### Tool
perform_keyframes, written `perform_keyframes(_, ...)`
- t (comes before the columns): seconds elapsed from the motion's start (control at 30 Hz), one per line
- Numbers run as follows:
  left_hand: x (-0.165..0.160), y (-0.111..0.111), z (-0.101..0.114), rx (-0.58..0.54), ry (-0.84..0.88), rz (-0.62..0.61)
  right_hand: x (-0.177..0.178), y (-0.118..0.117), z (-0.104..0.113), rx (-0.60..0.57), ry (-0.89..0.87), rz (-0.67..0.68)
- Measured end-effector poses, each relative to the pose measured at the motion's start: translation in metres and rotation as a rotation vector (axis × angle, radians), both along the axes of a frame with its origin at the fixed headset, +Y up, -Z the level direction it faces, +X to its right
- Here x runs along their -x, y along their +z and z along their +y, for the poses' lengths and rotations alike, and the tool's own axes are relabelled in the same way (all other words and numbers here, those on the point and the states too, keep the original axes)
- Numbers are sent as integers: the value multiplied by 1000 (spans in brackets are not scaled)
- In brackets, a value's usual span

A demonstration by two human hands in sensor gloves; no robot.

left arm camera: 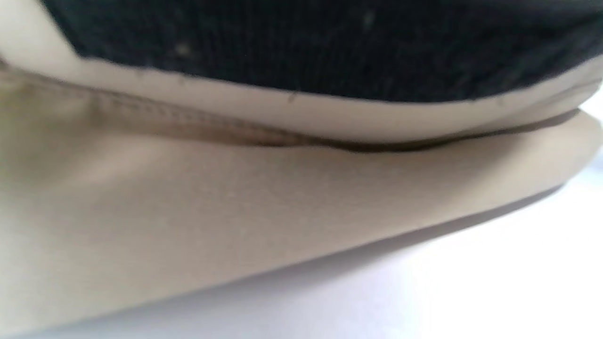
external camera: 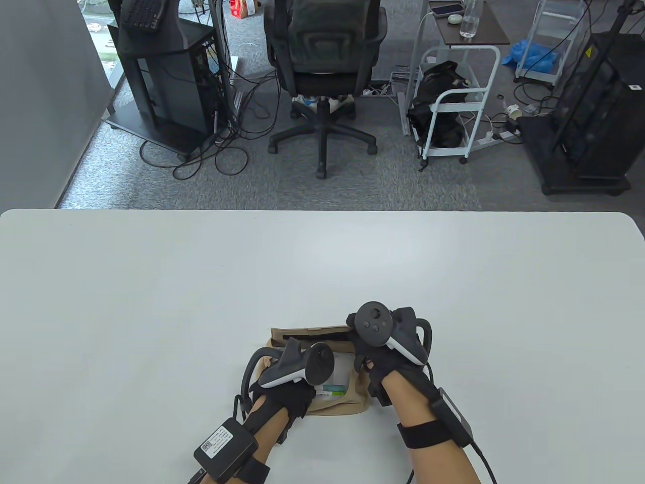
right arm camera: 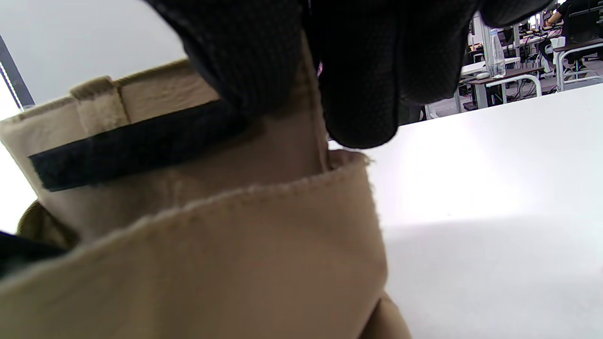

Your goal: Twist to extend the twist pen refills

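The left hand (external camera: 282,398) lies nearest the camera, resting on the near part of a tan fabric pouch (external camera: 342,403); its fingers are hidden under the tracker, so whether they grip or merely press cannot be told. In the left wrist view the black glove sits directly on the pale cloth, which sags beneath it.

Beyond and to the right of that hand, the right hand (external camera: 375,363) pinches the pouch's raised flap (right arm camera: 188,141), fingertips (right arm camera: 362,108) pressed together on the cloth just above a black fastening strip (right arm camera: 132,146).

The white table (external camera: 151,302) stretches wide beyond and to both sides of the hands, giving ample room to lay things out; its near edge lies close under the wrists, so anything drawn out is best moved away from the body.

No pen is plainly visible. Something white with a green mark (external camera: 335,385) shows in the pouch mouth between the hands; the pens probably lie there. The pouch looks soft and light, likely to slide unless pinned. A twist pen would be light, stiff and slick; best held by the barrel's two halves.
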State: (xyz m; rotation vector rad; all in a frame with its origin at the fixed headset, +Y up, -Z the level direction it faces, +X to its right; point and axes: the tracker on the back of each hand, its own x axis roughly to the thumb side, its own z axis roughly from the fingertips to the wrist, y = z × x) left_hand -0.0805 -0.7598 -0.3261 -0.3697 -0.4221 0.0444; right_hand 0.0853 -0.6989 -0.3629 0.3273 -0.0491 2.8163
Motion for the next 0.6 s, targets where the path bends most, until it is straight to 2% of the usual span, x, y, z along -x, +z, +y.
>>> perform_keyframes(0.1,1,0,0,0,0,-1,0,0,0,-5,4,3)
perform_keyframes(0.2,11,1,1,-14,77,39,0,0,-1,-3,-4,9)
perform_keyframes(0.43,44,3,21,-34,520,158,-1,0,-1,2,-12,7)
perform_keyframes(0.6,57,7,40,-54,804,186,-2,0,0,7,-23,6)
